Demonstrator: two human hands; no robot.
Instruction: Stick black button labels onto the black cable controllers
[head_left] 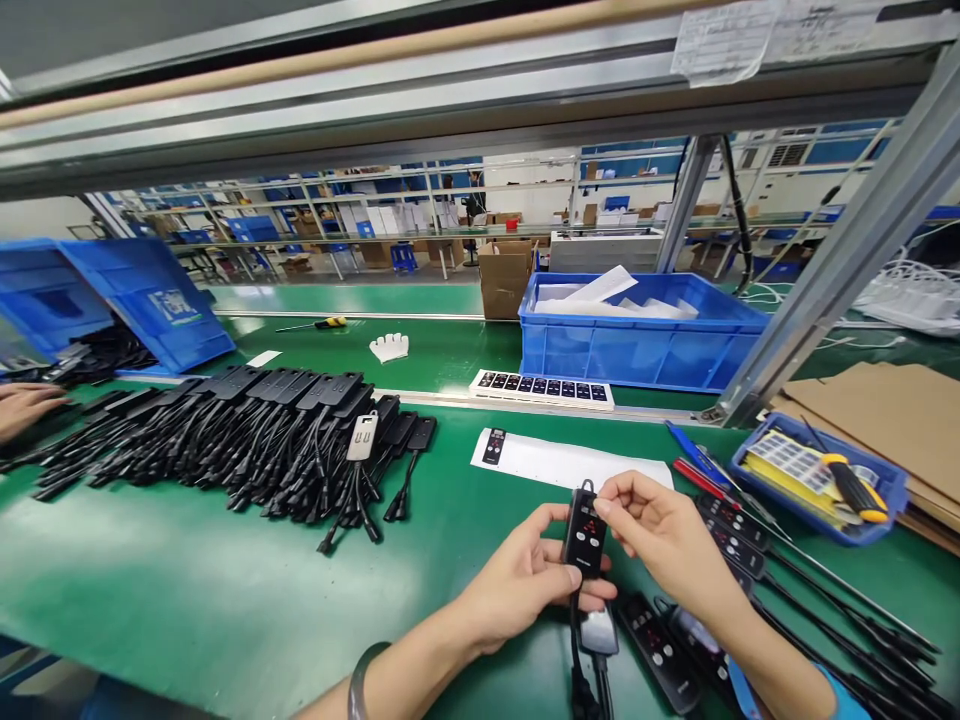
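My left hand (532,570) is closed around a black corded controller (583,545), thumb on its lower front and fingers behind. Red marks and two pale buttons show on the controller's face, and its cable hangs down. At its upper right corner, my right hand (660,530) has thumb and forefinger pinched together; whatever is between those fingertips is hidden. Below my left hand lies another corded unit (600,632) with a pale, shiny face. More black controllers (660,655) rest under my right forearm. Just behind my hands, a white backing strip (555,462) carries one black label (493,447).
Left, a large pile of black corded units (277,430) spreads beside a tilted blue crate (150,300); another person's hand (30,408) reaches in there. Behind are a label-filled white tray (544,388) and a blue bin (637,345). A screwdriver (855,488) lies across a small tray (892,490).
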